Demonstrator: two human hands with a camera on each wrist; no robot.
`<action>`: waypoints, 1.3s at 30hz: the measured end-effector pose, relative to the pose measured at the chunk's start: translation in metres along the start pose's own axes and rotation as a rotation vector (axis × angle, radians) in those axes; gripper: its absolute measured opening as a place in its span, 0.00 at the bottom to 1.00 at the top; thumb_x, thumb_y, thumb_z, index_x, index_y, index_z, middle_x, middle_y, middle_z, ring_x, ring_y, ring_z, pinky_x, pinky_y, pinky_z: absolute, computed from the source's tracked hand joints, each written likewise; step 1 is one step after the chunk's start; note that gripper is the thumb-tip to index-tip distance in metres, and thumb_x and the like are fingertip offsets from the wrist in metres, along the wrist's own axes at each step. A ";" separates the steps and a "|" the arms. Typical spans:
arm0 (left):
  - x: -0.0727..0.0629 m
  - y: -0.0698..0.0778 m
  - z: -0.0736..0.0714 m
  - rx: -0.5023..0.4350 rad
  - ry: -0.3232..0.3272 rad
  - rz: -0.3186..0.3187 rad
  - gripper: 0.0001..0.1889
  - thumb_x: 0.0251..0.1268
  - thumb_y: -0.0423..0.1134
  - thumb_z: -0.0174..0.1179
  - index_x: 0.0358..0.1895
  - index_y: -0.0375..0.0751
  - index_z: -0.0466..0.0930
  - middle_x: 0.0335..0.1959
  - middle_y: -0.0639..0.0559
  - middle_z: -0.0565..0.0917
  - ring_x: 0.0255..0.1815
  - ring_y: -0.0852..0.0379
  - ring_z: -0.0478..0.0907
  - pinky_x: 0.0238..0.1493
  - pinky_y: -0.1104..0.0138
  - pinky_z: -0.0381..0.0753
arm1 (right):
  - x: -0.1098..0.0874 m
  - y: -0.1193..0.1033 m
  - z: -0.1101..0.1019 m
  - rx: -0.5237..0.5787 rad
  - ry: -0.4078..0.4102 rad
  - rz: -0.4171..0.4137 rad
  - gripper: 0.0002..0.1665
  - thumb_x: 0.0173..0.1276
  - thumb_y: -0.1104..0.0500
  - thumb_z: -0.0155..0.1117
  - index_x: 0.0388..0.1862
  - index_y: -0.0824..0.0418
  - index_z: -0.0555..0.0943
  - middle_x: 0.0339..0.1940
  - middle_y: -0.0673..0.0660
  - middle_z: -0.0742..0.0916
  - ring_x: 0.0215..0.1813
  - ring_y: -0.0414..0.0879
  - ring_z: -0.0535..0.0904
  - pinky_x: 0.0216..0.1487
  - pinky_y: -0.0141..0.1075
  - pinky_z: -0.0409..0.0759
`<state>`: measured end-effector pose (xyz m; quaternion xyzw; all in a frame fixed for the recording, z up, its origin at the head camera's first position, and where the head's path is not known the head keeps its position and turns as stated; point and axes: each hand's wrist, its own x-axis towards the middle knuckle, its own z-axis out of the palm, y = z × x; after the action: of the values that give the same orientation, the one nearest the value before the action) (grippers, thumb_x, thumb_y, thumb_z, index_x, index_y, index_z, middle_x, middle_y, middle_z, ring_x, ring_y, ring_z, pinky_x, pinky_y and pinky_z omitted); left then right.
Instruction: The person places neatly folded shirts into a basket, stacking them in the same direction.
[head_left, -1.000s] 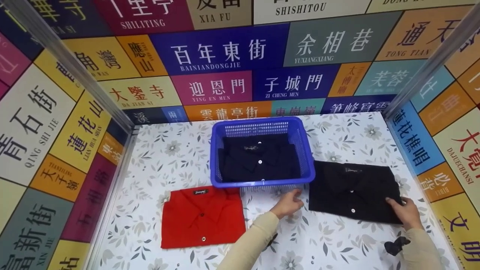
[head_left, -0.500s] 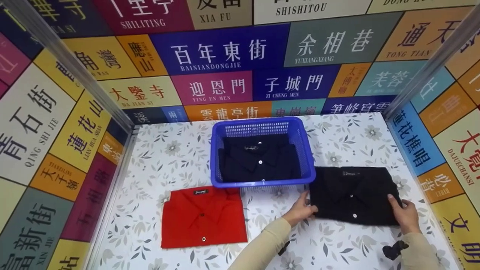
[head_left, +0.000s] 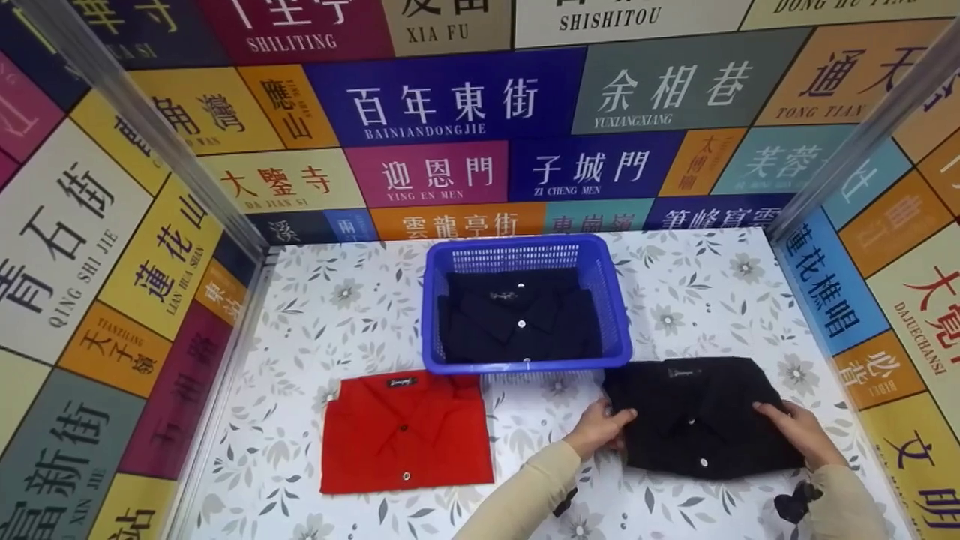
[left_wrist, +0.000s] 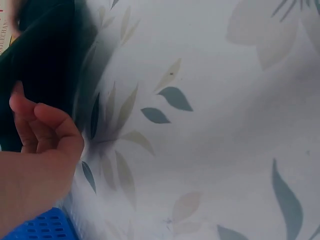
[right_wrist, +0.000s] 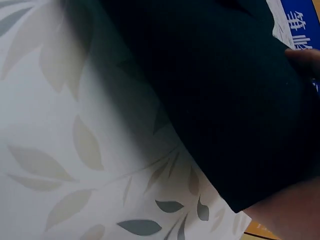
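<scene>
A folded black shirt with white buttons is held between both hands to the right of the blue basket. My left hand pinches its left side, thumb on top; the left wrist view shows that hand with curled fingers at the dark cloth. On the opposite side my right hand grips the shirt's edge, its thumb over the cloth. In the right wrist view the shirt shows a raised edge with a shadow beneath. Inside the basket lies a folded dark navy shirt.
A folded red shirt lies on the flower-patterned table, left of the hands and in front of the basket. Colourful lettered panels stand at the back and both sides.
My left hand has moved right and taken hold of the black shirt's left side. Both hands have brought the shirt nearer to me and slightly left, and its edges now bend.
</scene>
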<state>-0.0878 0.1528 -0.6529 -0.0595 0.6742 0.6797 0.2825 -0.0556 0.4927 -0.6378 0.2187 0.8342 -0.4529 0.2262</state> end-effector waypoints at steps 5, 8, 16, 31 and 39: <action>-0.001 -0.005 -0.006 0.021 -0.016 -0.010 0.14 0.62 0.36 0.62 0.50 0.45 0.73 0.18 0.52 0.75 0.10 0.61 0.68 0.17 0.65 0.76 | 0.000 -0.003 0.008 -0.095 0.042 -0.132 0.52 0.74 0.39 0.45 0.69 0.84 0.47 0.67 0.85 0.56 0.68 0.75 0.54 0.66 0.62 0.53; -0.001 -0.008 -0.010 0.042 -0.030 0.026 0.19 0.61 0.33 0.61 0.57 0.45 0.74 0.30 0.50 0.81 0.19 0.60 0.73 0.24 0.64 0.79 | -0.001 -0.002 0.010 -0.138 0.085 -0.217 0.46 0.75 0.45 0.49 0.67 0.86 0.51 0.65 0.86 0.59 0.66 0.76 0.56 0.64 0.63 0.55; -0.005 -0.008 -0.017 0.106 -0.072 0.174 0.29 0.53 0.22 0.56 0.63 0.33 0.70 0.49 0.43 0.81 0.47 0.52 0.78 0.48 0.64 0.78 | -0.005 -0.004 0.018 -0.131 0.143 -0.334 0.34 0.74 0.56 0.55 0.64 0.82 0.61 0.60 0.82 0.70 0.57 0.62 0.72 0.56 0.43 0.71; -0.027 -0.004 -0.024 0.004 -0.233 0.154 0.30 0.43 0.15 0.55 0.55 0.36 0.74 0.39 0.50 0.84 0.37 0.61 0.79 0.40 0.69 0.79 | -0.023 -0.020 0.016 0.172 0.140 -0.302 0.29 0.68 0.67 0.59 0.63 0.73 0.59 0.40 0.51 0.82 0.36 0.35 0.78 0.37 0.30 0.78; -0.040 0.006 -0.033 0.079 -0.260 0.235 0.34 0.50 0.18 0.55 0.65 0.42 0.70 0.36 0.46 0.86 0.34 0.60 0.82 0.37 0.70 0.80 | -0.031 -0.032 0.015 0.294 0.093 -0.429 0.34 0.69 0.69 0.58 0.69 0.51 0.60 0.42 0.33 0.80 0.42 0.32 0.79 0.39 0.27 0.77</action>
<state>-0.0668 0.1097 -0.6321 0.1194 0.6605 0.6830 0.2882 -0.0461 0.4593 -0.6059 0.0881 0.7963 -0.5961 0.0521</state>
